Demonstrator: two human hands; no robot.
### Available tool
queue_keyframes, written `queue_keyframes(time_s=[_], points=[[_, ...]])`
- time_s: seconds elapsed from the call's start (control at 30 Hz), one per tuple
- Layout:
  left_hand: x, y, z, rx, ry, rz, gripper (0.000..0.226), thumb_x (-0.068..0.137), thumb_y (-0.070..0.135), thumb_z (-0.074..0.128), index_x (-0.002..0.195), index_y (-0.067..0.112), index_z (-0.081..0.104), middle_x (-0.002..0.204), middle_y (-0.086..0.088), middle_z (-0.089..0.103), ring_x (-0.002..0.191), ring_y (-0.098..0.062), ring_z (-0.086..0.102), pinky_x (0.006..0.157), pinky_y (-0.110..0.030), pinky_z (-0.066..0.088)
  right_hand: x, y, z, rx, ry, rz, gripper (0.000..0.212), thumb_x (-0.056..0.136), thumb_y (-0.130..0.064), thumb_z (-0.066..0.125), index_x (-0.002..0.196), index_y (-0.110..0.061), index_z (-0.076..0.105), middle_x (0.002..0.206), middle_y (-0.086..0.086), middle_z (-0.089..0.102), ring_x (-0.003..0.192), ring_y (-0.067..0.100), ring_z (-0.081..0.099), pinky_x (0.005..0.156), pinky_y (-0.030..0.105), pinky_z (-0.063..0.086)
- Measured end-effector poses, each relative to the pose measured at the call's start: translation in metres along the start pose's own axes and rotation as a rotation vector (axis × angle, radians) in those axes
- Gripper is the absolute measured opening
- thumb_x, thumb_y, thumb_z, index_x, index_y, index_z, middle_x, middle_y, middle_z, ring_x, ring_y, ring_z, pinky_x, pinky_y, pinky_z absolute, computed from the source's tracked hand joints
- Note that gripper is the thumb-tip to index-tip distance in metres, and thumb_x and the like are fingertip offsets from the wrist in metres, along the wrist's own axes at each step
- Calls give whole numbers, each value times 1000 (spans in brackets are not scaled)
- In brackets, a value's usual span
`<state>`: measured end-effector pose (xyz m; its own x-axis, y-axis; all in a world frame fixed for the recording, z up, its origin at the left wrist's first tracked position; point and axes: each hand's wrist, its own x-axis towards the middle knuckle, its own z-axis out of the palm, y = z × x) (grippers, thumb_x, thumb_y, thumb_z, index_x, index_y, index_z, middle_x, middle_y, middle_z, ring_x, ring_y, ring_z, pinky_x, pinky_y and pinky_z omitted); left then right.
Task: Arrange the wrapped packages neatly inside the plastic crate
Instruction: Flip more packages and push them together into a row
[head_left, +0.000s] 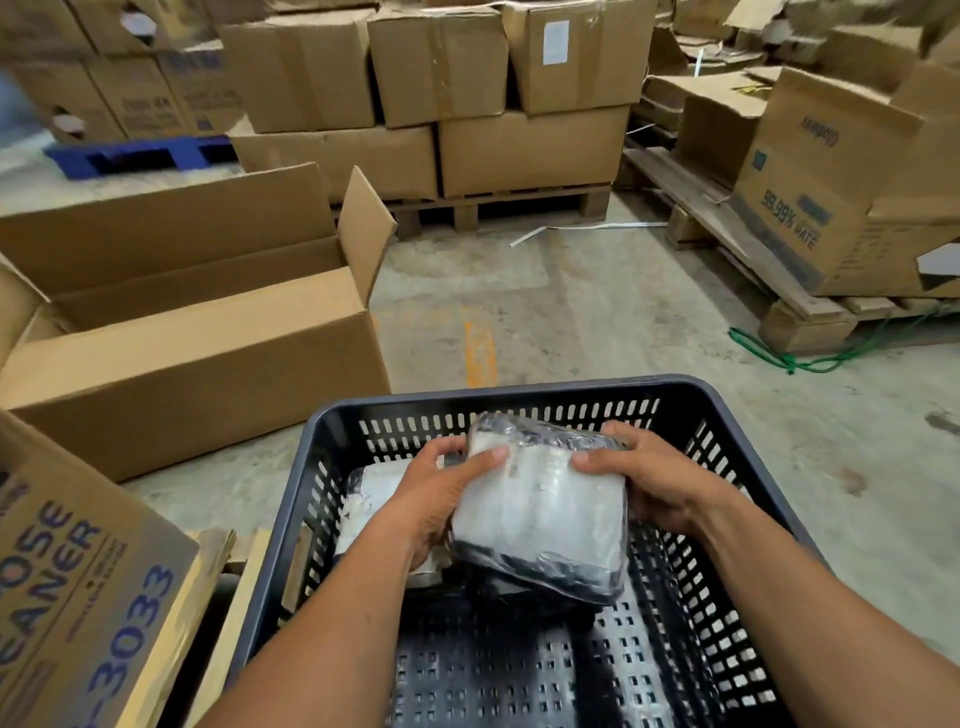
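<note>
Head view, task items. I log one wrapped package (540, 506), white contents under clear and dark plastic film, held over the interior of the dark grey perforated plastic crate (769, 499). My left hand (441, 493) clasps its left edge, thumb on top; my right hand (654, 483) clasps its right edge likewise. Both hands are closed on this package, which tilts slightly and appears not yet set down.

A second package (371, 493) lies inside the crate at the left wall, partly hidden behind my left hand. Whether more sit beneath it, I cannot tell.

Progress, as I judge it: early. One package placed, one in hand, most of the crate floor bare on the near and right sides. How many remain is not shown.

Head view, surroundings. Worn concrete floor (571, 312) with an orange paint mark (480, 353). Open cardboard box (197, 332) left of the crate. Printed carton (78, 582) at near left. Stacked cartons (441, 93) on a wooden pallet (519, 208) behind. Blue pallet (140, 156) far left. Green cord (810, 358) trailing at right.
</note>
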<state>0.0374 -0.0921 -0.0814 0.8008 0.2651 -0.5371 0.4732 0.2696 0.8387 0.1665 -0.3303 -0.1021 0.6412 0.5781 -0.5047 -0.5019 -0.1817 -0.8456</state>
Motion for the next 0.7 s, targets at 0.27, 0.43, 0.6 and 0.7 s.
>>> queue_keyframes(time_s=[0.27,0.43,0.6,0.7], points=[[7,0,-4,45,-90,45,59,54,31,97,111,27,81,115,-7,79,103,-31,76,98,-48,58,0,14,5,-133,-47,77,78,61,-24,98,126,-21,54,123,24,72,105,48,73,88,61,59],[15,-5,-2,319,287,196,41,90,47,72,126,30,71,134,-2,68,119,-22,61,104,-42,48,4,19,11,-49,67,-34,81,64,-27,96,135,-33,57,113,16,79,97,43,77,78,52,63],[16,-42,-34,1145,329,163,77,98,65,41,163,38,11,174,0,0,159,-29,-4,125,-52,8,3,34,3,12,169,-54,80,62,-24,94,134,-31,58,105,15,81,93,44,78,80,59,63],[19,-57,-43,1328,165,42,83,98,69,29,159,38,-19,163,-2,-38,150,-30,-34,125,-50,-13,2,41,-1,35,222,-31,89,60,-24,94,140,-29,54,109,17,80,92,45,78,77,57,63]])
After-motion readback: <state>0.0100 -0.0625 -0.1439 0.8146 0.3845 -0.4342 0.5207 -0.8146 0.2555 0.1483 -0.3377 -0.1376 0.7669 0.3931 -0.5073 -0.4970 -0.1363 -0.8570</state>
